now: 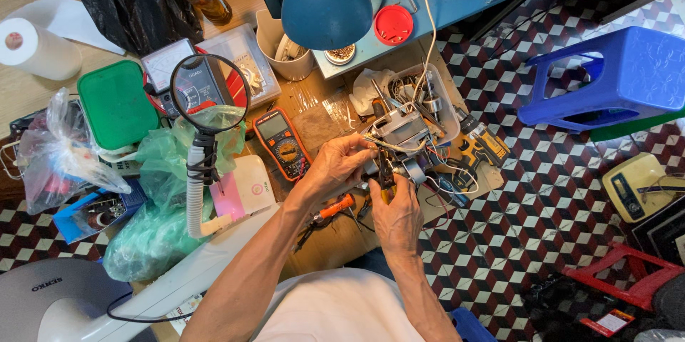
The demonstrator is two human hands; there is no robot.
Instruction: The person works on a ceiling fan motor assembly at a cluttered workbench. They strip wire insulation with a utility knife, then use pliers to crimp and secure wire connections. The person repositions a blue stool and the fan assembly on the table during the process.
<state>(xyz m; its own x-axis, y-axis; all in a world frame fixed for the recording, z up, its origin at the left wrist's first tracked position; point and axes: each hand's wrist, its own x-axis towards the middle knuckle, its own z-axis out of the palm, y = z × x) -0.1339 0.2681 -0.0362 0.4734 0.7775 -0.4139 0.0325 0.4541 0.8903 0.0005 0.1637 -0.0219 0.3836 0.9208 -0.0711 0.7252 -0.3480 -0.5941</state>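
A small electric motor (399,135) with loose wires sits above the cluttered desk (335,235), raised between both hands so its wiring faces the person. The left hand (339,166) grasps its side, fingers clenched on the housing; the right hand (396,217) closes on pliers (386,181) at the wires. A multimeter (282,143), magnifying glass (209,93) and parts tray (446,110) crowd close around.

Bare metal motor (399,131), glossy plastic stool (628,74)
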